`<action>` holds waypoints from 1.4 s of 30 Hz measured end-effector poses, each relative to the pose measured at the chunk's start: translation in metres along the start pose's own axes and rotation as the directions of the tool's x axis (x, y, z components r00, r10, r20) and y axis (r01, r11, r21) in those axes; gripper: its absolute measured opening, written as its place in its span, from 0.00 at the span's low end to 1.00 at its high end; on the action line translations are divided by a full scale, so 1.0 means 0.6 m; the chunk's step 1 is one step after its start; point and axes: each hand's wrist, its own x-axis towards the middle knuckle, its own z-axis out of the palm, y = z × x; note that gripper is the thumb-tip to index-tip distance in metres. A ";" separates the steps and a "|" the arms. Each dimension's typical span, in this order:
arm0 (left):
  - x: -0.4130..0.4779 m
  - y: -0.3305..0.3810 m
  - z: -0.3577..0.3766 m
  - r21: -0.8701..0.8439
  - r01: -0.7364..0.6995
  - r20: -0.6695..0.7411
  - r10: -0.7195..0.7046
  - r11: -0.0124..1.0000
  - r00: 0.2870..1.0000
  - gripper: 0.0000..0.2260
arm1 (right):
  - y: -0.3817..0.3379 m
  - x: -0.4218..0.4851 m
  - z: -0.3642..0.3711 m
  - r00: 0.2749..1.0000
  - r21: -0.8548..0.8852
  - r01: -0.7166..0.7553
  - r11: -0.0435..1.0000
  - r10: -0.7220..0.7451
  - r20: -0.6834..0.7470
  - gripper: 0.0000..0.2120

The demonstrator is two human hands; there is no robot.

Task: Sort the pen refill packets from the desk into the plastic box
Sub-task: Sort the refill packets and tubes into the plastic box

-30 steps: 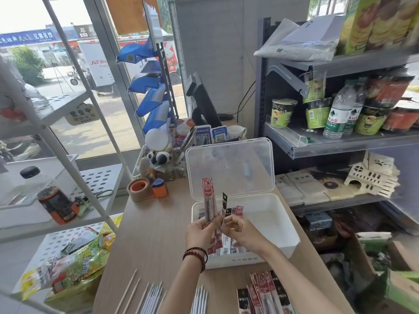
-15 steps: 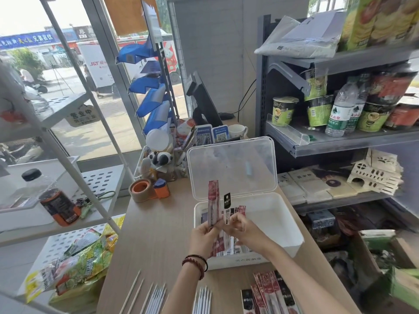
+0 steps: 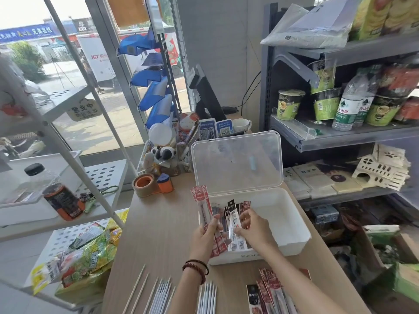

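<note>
The plastic box [image 3: 293, 244] is open from above on its right half; its raised lid [image 3: 237, 162] blocks the far side. The left hand [image 3: 205, 236] and right hand [image 3: 254, 227], gripping packets [image 3: 200, 200], crowd its left half. Bare surface [image 3: 158, 227] lies centre-left, between the tape roll [image 3: 144, 185] above and loose refills [image 3: 162, 295] below.

two forearms show at the bottom edge, both bare from the frame edge to the fingers [image 3: 246, 215]. the left hand [image 3: 205, 234] has two bands at its wrist: a bracelet [image 3: 192, 270] of small round dark-red beads and, touching it on the hand's side, a thin dark cord [image 3: 200, 262] looped loosely. the right hand [image 3: 256, 230] and its wrist are bare.
</note>
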 end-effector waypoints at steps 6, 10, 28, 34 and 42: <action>0.005 -0.003 -0.008 -0.058 0.031 0.005 -0.030 0.998 1.000 0.09 | 0.004 0.006 0.007 0.999 -0.106 -0.017 0.994 0.013 -0.032 0.14; 0.010 -0.006 -0.011 -0.075 0.063 -0.005 -0.063 0.995 0.998 0.11 | 0.009 0.006 0.006 1.000 -0.094 0.009 0.996 -0.010 -0.016 0.12; -0.013 -0.004 0.004 0.108 -0.014 0.024 0.012 0.994 1.000 0.10 | -0.036 -0.063 -0.029 0.960 0.320 0.245 0.915 -0.274 0.049 0.11; -0.002 -0.004 0.026 0.220 -0.161 0.015 0.162 0.962 0.987 0.05 | -0.044 -0.062 -0.045 0.974 0.377 0.165 0.911 -0.211 0.082 0.09; 0.027 -0.037 0.030 0.324 -0.096 -0.008 0.105 0.941 0.994 0.11 | 0.011 -0.011 -0.090 0.998 0.332 0.062 0.941 -0.065 -0.003 0.05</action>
